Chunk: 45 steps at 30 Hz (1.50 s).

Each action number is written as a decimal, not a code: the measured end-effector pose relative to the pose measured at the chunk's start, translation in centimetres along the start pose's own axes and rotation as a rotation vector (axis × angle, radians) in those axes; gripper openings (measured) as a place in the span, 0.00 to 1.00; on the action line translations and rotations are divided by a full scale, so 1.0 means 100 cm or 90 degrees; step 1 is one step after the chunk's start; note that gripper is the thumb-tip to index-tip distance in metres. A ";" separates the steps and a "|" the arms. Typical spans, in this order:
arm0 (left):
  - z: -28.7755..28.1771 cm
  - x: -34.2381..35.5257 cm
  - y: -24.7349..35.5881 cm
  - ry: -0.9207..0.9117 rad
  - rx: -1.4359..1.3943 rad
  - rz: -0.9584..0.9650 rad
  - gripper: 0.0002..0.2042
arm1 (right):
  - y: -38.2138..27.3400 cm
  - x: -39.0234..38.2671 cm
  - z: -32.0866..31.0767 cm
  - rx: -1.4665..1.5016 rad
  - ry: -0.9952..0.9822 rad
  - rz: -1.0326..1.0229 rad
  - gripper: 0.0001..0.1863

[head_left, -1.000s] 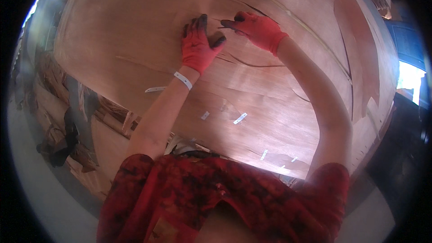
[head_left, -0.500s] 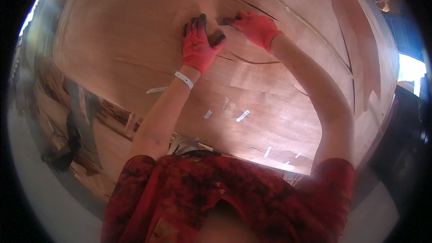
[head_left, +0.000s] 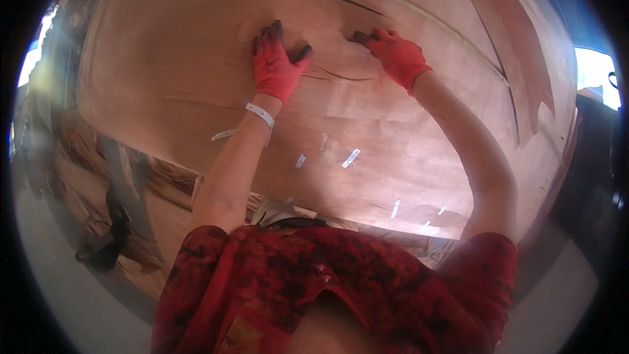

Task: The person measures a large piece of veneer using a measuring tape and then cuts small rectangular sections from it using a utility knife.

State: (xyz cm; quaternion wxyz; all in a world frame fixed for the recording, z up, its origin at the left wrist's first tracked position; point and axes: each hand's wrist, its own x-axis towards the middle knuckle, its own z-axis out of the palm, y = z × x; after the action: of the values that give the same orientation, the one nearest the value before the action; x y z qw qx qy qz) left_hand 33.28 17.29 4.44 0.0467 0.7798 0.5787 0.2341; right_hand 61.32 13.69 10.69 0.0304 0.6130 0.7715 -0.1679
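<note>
"What lies under the hands?"

"A broad wooden sheet (head_left: pixel 177 46), thin and reddish brown. It fills most of the view, and its near edge runs just in front of the person's red shirt (head_left: pixel 327 249)."

"And the grip?"

"The left hand (head_left: pixel 276 69), in a red glove with dark fingertips, lies palm down near the middle of the sheet, fingers extended and thumb out wide, gripping nothing that I can see. The right hand (head_left: pixel 398 58), gloved alike, is to its right, fingers bent and tips low at the wood. I can't tell whether they pinch anything."

"What marks the surface?"

"A dark split (head_left: pixel 347 2) beyond the hands, toward the far edge, and a thin curved line (head_left: pixel 337 78) between them, on the near side. A pale narrow strip (head_left: pixel 419 8) slants toward the right edge, with a darker reddish band (head_left: pixel 517 39) beyond it. White tape pieces (head_left: pixel 351 158) are scattered toward the near edge. A similar white band (head_left: pixel 260 114) circles the left wrist."

"The room?"

"Wood scraps (head_left: pixel 167 177) lie past the near edge's left part, with a crumpled dark thing (head_left: pixel 111 236) among them. Off the right edge are a black surface (head_left: pixel 590 151) and a bright opening (head_left: pixel 595 75)."
</note>
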 end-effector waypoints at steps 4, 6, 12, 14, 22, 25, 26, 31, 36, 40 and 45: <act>0.001 0.000 -0.003 0.000 -0.010 0.013 0.46 | 0.016 -0.024 -0.001 -0.010 -0.003 0.018 0.30; 0.001 0.000 -0.002 -0.007 -0.013 0.015 0.46 | 0.020 -0.039 0.002 -0.014 -0.002 0.054 0.31; 0.004 -0.001 -0.007 -0.009 0.016 0.029 0.46 | 0.029 -0.094 0.018 -0.022 0.033 0.128 0.30; 0.007 -0.004 -0.010 -0.001 0.036 0.026 0.47 | 0.033 -0.110 0.016 -0.011 0.025 0.146 0.28; 0.005 0.002 0.002 -0.040 -0.004 0.001 0.47 | 0.069 -0.157 0.034 0.055 0.055 0.173 0.20; -0.004 0.000 -0.006 -0.026 0.019 -0.015 0.45 | 0.040 -0.163 -0.015 0.255 0.042 0.269 0.25; -0.003 -0.002 -0.002 -0.021 0.016 -0.005 0.43 | 0.034 -0.169 -0.016 0.307 0.104 0.254 0.26; -0.004 -0.005 -0.005 -0.014 0.007 -0.019 0.45 | -0.034 -0.092 -0.010 0.180 0.194 0.047 0.25; 0.006 -0.002 0.003 -0.010 -0.010 0.003 0.45 | -0.050 -0.008 0.060 0.007 0.242 0.019 0.21; -0.004 -0.003 -0.003 -0.012 -0.010 -0.011 0.44 | -0.018 -0.036 0.033 0.030 0.330 -0.048 0.26; 0.001 -0.004 -0.005 0.013 -0.004 0.000 0.43 | 0.065 -0.116 0.043 -0.056 0.181 0.200 0.48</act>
State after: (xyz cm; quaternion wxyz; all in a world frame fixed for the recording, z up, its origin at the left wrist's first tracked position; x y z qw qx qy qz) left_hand 32.79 17.14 4.01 0.0430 0.7774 0.5783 0.2436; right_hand 69.68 2.76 8.15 -0.0259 0.7412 0.6697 -0.0389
